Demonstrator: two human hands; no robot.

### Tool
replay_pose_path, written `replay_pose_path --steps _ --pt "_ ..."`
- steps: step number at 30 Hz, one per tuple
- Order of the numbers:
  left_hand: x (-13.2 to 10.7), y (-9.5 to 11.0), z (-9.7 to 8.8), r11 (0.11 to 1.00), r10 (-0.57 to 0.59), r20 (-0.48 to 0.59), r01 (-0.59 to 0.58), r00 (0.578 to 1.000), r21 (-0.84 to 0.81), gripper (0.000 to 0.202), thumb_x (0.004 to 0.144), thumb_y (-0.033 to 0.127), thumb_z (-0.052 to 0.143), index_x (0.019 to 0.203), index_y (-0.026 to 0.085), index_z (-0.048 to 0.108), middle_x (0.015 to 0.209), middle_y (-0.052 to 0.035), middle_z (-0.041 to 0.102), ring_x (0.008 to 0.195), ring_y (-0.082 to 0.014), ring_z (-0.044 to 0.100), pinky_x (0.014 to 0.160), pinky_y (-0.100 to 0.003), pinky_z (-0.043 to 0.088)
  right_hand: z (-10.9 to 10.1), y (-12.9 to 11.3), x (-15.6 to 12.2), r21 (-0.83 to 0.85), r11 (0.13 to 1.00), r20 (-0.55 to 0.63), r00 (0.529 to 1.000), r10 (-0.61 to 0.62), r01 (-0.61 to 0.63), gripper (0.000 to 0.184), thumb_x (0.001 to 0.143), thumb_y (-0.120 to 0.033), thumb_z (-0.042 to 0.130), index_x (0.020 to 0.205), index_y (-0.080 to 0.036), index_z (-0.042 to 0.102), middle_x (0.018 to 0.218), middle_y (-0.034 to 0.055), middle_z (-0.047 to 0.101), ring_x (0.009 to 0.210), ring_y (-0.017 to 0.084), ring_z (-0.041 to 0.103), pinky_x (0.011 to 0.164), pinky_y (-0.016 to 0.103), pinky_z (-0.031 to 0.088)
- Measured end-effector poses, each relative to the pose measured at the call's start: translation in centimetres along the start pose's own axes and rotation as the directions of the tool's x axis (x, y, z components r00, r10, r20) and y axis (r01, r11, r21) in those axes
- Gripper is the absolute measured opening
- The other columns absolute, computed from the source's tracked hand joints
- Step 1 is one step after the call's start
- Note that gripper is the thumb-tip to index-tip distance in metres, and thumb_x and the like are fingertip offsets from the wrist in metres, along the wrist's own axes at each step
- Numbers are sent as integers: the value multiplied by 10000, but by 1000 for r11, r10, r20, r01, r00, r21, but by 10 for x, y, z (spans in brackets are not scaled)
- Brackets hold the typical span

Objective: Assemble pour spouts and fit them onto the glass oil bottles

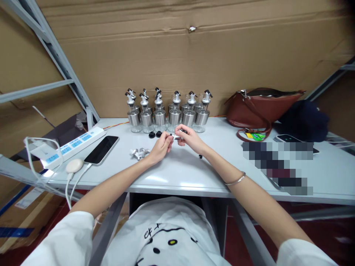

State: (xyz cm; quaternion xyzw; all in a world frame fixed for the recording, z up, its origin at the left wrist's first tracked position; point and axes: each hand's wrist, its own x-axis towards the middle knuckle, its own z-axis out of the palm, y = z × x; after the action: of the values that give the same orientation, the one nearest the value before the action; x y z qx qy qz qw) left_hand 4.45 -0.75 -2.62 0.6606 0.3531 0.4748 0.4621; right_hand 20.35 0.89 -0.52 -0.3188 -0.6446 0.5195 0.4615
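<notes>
My left hand point(161, 147) and my right hand point(189, 139) meet over the middle of the table, both with fingers closed on a small silver-and-black pourer spout point(176, 137). The fingers cover much of it. Just behind my left hand lie black stoppers point(152, 135). Loose silver spout parts point(139, 153) rest to the left of that hand. Under my right forearm is a small black piece point(200, 156). Beyond both hands stand several glass bottles with steel sleeves point(174, 116), the front ones topped with silver-and-black pourers point(192, 97).
On the left of the table point(172, 181) are a power strip point(76, 146), a phone point(102, 150) and a round white charger point(74, 166) with cables. A brown handbag point(260, 109), a dark cap point(305, 120) and another phone point(288, 139) are at right. Cardboard point(155, 48) stands behind.
</notes>
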Motion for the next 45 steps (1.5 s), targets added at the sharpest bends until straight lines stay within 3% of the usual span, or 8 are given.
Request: replay_pose_path --steps 4,9,16,20,28,37,45 --pt "-1 3 2 997 -35 -13 34 999 -76 306 916 419 524 761 170 437 623 68 481 461 -63 431 495 -208 352 -1 -2 -1 -30 1000 15 1000 -4 4 227 756 -381 609 758 -188 490 508 -87 450 412 62 413 466 208 321" --pt "1 2 0 990 -49 -69 39 996 -135 312 908 432 535 774 163 451 639 64 470 473 -56 425 469 -190 339 -2 -3 -1 -61 998 30 999 -14 16 207 713 -342 628 780 -180 518 610 -38 581 446 91 511 508 251 415" --pt "3 -4 -3 993 -29 -71 20 997 -120 257 929 366 521 793 151 483 612 69 447 462 -56 400 450 -186 326 -3 -4 0 -99 994 10 999 -51 52 142 705 -283 597 753 -175 518 613 -48 546 456 68 456 502 231 349" --pt "2 -5 -3 994 -34 -46 29 998 -101 287 912 404 539 784 153 482 608 71 439 462 -55 401 454 -186 320 -2 -4 -1 -137 990 31 999 -43 47 108 707 -269 566 746 -180 518 544 -68 490 445 72 417 491 226 330" --pt "2 -7 -4 1000 1 21 -1 1000 -7 272 893 406 548 774 181 453 579 80 439 470 -67 390 502 -202 309 -5 1 0 -237 971 29 1000 -13 20 207 762 -384 539 725 -181 523 526 -62 433 446 79 363 455 217 290" --pt "-2 -2 -3 992 16 53 -23 998 122 202 838 279 604 722 191 464 512 85 432 476 -86 348 522 -218 263 -7 -1 -1 -391 919 39 998 -38 51 262 761 -375 541 603 -166 539 557 -35 467 556 109 411 548 235 327" --pt "0 -3 -4 981 38 98 -56 994 186 236 885 324 524 724 198 406 519 88 422 467 -87 356 535 -228 287 -5 1 1 -402 915 14 1000 -18 22 444 825 -586 449 637 -185 469 514 -48 402 468 95 364 476 227 294"
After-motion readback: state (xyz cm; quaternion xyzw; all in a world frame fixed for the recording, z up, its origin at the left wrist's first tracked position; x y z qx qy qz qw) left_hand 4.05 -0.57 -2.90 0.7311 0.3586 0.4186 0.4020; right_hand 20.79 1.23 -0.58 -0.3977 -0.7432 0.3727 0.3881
